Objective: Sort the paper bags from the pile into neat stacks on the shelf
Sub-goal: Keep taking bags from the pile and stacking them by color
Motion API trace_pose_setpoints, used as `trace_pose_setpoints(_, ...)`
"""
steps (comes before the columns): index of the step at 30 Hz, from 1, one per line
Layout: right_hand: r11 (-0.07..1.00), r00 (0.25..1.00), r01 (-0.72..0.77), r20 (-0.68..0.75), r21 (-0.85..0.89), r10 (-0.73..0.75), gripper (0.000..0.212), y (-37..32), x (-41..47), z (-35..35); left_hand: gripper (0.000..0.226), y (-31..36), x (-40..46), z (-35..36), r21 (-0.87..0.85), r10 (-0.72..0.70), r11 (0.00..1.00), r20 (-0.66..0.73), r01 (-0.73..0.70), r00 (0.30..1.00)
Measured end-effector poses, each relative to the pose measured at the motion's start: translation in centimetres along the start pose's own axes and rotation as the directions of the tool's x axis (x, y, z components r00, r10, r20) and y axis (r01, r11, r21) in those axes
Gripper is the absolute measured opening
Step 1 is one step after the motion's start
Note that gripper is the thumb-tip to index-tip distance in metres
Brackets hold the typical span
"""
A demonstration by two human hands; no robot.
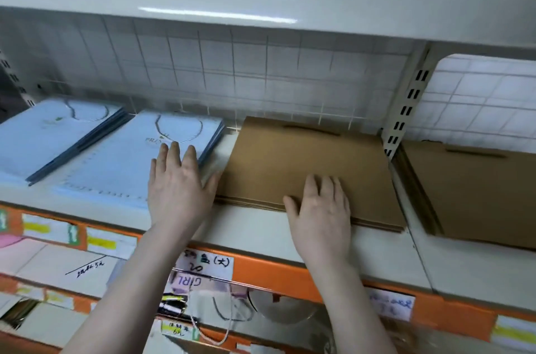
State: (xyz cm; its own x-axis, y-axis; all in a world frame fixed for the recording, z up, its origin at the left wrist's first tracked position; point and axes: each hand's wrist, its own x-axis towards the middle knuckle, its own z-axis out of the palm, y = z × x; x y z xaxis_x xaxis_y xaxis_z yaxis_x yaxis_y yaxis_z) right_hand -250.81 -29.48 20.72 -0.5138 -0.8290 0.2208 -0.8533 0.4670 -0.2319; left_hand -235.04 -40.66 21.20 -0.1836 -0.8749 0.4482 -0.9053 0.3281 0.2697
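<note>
Here, a stack of flat brown paper bags [307, 162] is seen lying on the white shelf [255, 226], and it serves as the landmark for everything else. The right hand [322, 208] is laid flat on the near edge of that brown stack, fingers straight and spread, nothing gripped. The left hand [177, 182] is placed just left of the brown stack, its fingers extended over the near right corner of a stack of light blue paper bags [121, 159], the thumb reaching toward the brown stack's left edge; it, too, is held flat and grasps nothing. Further left of the brown stack, a second light blue stack [46, 136] is found. To the right, beyond a slotted upright post [406, 110], another brown stack [475, 191] is set. Behind the brown stack a white tiled wall [232, 63] is visible. Below it, an orange shelf front [269, 269] carries handwritten labels [207, 263].
</note>
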Motion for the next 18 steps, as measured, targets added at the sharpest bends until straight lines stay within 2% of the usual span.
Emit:
trace_pose_setpoints(6, 0.991, 0.992, 0.076, -0.105, 0.107, -0.065, 0.058, -9.8, -1.9, 1.3, 0.068, -9.9, -0.5, -4.1, -0.012, -0.052, 0.999, -0.061, 0.051, 0.997)
trace_pose_setpoints(8, 0.986, 0.991, 0.124, -0.057, 0.114, -0.118, 0.060, -14.0, -2.9, 1.8, 0.066, -14.5, -1.2, -5.4, -0.006, -0.064, 0.998, -0.110, 0.063, 0.992)
trace_pose_setpoints(11, 0.962, 0.978, 0.205, -0.079, 0.180, -0.193, 0.061, -20.4, -4.3, 3.0, 0.066, -21.5, -2.4, -7.5, 0.002, -0.124, 0.992, -0.111, 0.125, 0.986)
trace_pose_setpoints(14, 0.941, 0.960, 0.275, -0.009, 0.196, -0.278, 0.063, -27.0, -5.8, 4.2, 0.064, -28.3, -3.5, -9.7, 0.006, -0.183, 0.983, -0.137, 0.185, 0.974)
trace_pose_setpoints(18, 0.911, 0.938, 0.338, -0.007, 0.235, -0.346, 0.062, -34.9, -7.2, 5.0, 0.064, -35.7, -4.4, -13.4, 0.058, -0.240, 0.966, -0.173, 0.253, 0.955)
